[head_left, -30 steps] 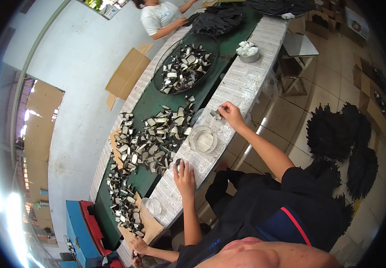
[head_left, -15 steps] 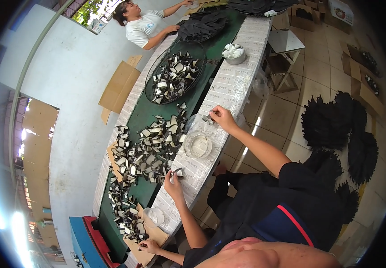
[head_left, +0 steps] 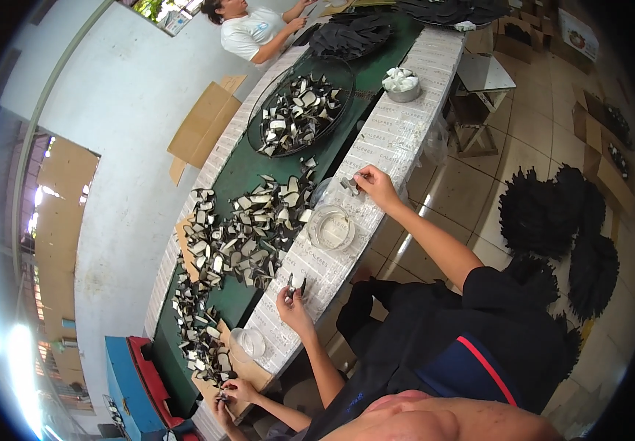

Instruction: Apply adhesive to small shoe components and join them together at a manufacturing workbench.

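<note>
Nearest to us, our left hand (head_left: 295, 307) rests at the near edge of the long surface (head_left: 398, 125), its fingers (head_left: 289, 291) pinched shut on a small black-and-white piece (head_left: 294, 282) that sits just at the pale paper strip lining the edge. A little farther along, a clear glass dish (head_left: 330, 227) stands on that same strip, between our two hands. Beyond it, our right hand (head_left: 376, 187) reaches out with arm extended; its fingers are closed around a small grey piece (head_left: 350, 184), held just above the strip beside the dish.

To the left of both hands the loose pile of black-and-white pieces (head_left: 244, 228) spreads over the green middle of the surface. Farther on lies a round wire tray (head_left: 299, 114) loaded with more of them, then a small metal bowl (head_left: 403, 84) of white bits.

We judge the main risk to be a dropped piece: both are held only at the fingertips and close to the surface edge, so a loosened pinch could send one to the tiled floor (head_left: 501, 176). The dish also stands near the edge, and a forearm sweeping across could nudge it off.

At the lower left, another person's hands (head_left: 229, 393) work by a second clear dish (head_left: 247, 342); at the far end a person in a white shirt (head_left: 255, 33) leans over the surface.
</note>
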Motion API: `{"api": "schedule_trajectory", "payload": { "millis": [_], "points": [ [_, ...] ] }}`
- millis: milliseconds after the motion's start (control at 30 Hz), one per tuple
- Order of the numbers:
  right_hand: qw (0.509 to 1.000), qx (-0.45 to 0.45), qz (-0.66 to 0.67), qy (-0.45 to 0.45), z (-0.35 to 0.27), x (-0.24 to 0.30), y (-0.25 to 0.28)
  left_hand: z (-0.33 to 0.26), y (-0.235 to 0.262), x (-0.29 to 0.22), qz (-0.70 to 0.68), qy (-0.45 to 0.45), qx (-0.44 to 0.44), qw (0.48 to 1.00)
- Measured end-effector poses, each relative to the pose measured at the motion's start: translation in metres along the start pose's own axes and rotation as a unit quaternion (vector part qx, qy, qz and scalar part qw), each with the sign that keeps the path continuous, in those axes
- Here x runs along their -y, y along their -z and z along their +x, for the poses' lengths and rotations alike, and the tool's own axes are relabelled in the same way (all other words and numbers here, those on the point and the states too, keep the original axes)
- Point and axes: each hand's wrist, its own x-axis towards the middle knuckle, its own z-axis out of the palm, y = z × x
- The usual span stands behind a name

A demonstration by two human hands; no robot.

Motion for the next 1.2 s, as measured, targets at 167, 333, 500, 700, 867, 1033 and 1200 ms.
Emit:
{"api": "schedule_trajectory", "payload": {
  "millis": [167, 333, 500, 700, 867, 1033, 1200],
  "points": [
    [0.972, -0.077, 0.208, -0.081, -0.008, 0.001, 0.011, -0.037, 0.006, 0.002, -0.278, 0.166, 0.042, 0.945],
    [0.981, -0.051, 0.163, -0.092, -0.084, 0.072, 0.012, -0.083, 0.011, -0.005, -0.42, 0.278, 0.079, 0.861],
    [0.98, 0.2, -0.013, -0.018, -0.154, 0.13, -0.028, -0.099, 0.011, -0.046, -0.469, 0.29, 0.095, 0.829],
    [0.847, 0.352, -0.267, 0.295, -0.192, 0.16, -0.054, -0.098, 0.005, -0.059, -0.5, 0.279, 0.104, 0.813],
    [0.836, 0.369, -0.26, 0.312, -0.207, 0.149, -0.06, -0.114, 0.007, -0.057, -0.507, 0.285, 0.085, 0.809],
    [0.816, 0.409, -0.273, 0.303, -0.214, 0.149, -0.062, -0.119, 0.013, -0.065, -0.501, 0.298, 0.086, 0.808],
    [0.818, 0.416, -0.271, 0.29, -0.219, 0.144, -0.064, -0.117, 0.016, -0.067, -0.502, 0.284, 0.089, 0.812]
  ]
}}
